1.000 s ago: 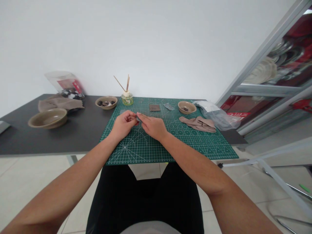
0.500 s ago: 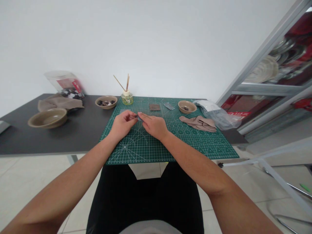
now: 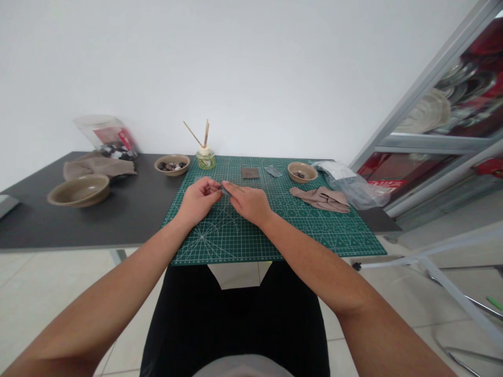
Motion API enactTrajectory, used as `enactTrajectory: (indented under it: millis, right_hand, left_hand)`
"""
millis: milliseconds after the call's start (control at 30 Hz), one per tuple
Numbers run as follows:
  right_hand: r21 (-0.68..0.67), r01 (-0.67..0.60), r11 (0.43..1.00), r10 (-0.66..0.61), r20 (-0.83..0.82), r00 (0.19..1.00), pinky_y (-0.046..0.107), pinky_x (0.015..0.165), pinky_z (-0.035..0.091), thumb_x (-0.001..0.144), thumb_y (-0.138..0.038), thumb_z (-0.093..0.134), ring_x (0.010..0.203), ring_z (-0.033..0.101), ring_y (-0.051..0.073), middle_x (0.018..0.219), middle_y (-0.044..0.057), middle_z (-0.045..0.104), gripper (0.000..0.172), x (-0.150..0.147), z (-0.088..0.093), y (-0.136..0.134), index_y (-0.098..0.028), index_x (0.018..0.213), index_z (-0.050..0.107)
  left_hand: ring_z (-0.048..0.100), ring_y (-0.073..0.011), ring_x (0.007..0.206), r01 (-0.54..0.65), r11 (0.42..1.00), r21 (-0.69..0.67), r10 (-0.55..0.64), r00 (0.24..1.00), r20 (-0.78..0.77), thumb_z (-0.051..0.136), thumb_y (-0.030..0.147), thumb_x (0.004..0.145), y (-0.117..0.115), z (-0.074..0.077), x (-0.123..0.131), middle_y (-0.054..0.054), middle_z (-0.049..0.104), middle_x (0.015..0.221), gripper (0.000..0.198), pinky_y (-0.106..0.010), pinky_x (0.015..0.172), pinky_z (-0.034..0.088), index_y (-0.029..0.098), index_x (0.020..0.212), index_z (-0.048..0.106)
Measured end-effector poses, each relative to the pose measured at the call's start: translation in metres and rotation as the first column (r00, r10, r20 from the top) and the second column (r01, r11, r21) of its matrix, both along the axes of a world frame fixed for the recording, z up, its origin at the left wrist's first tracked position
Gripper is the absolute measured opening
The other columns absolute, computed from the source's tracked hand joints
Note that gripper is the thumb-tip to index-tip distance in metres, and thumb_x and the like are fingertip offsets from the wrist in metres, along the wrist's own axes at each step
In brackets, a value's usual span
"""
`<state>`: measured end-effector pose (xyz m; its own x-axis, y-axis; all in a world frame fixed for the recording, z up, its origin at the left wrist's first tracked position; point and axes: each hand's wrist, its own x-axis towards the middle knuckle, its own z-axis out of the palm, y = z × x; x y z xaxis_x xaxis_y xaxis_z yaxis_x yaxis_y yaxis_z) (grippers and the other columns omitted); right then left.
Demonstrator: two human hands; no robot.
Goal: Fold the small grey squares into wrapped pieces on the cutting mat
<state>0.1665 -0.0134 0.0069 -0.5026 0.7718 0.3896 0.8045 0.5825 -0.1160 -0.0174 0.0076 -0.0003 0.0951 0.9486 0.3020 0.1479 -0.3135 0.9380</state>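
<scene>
Over the green cutting mat (image 3: 220,241), my two hands meet at the fingertips. My left hand (image 3: 200,200) is closed, with thumb and fingers pinching a small dark piece (image 3: 220,187) that looks like a stone. My right hand (image 3: 250,203) is closed too, its index finger pointing at that piece. A bit of something thin and grey (image 3: 226,193) shows under its fingertips; most of it is hidden. Just beyond the hands lie a flat brown square (image 3: 250,173) and a crumpled grey piece (image 3: 273,171).
A bowl of dark and pale stones (image 3: 172,165) stands left of a reed diffuser (image 3: 205,157). Farther left are a larger bowl (image 3: 78,191), a cloth (image 3: 98,166) and a clear jar (image 3: 104,133). At right are a small bowl (image 3: 302,172), a brown cloth (image 3: 322,199) and a plastic bag (image 3: 356,186).
Less of the grey piece shows under the right fingertips. Both hands otherwise keep nearly the same place and grip; the view has shifted very slightly.
</scene>
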Motion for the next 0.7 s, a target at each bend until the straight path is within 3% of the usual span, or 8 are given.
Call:
enactTrajectory:
  millis: [367, 700]
  right_hand:
    - [0.012, -0.015, 1.000, 0.015, 0.023, 1.000, 0.032, 0.089, 0.056, 0.102, -0.023, 0.038, 0.114, 0.068, 0.019, 0.151, 0.001, 0.051, 0.050, -0.0044, 0.0017, -0.0023, -0.024, 0.151, 0.045]
    - [0.031, -0.032, 0.999, 0.034, -0.056, 0.998, 0.032, 0.092, 0.055, 0.100, -0.020, 0.041, 0.115, 0.067, 0.018, 0.149, 0.002, 0.053, 0.051, -0.0002, -0.0020, 0.0011, -0.024, 0.151, 0.046]
  left_hand:
    - [0.055, -0.0099, 0.057, 0.073, 0.997, -0.008, -0.072, 0.995, 0.066, 0.074, 0.022, 0.062, 0.0030, -0.0027, 0.0008, 0.005, 0.062, 0.063, 0.023, -0.023, 0.058, 0.044, 0.019, 0.075, 0.056]
    - [0.064, -0.0125, 0.063, 0.072, 0.997, 0.032, -0.074, 0.993, 0.097, 0.073, 0.024, 0.067, -0.0003, 0.0013, 0.0007, 0.004, 0.065, 0.066, 0.022, -0.026, 0.064, 0.050, 0.020, 0.077, 0.055]
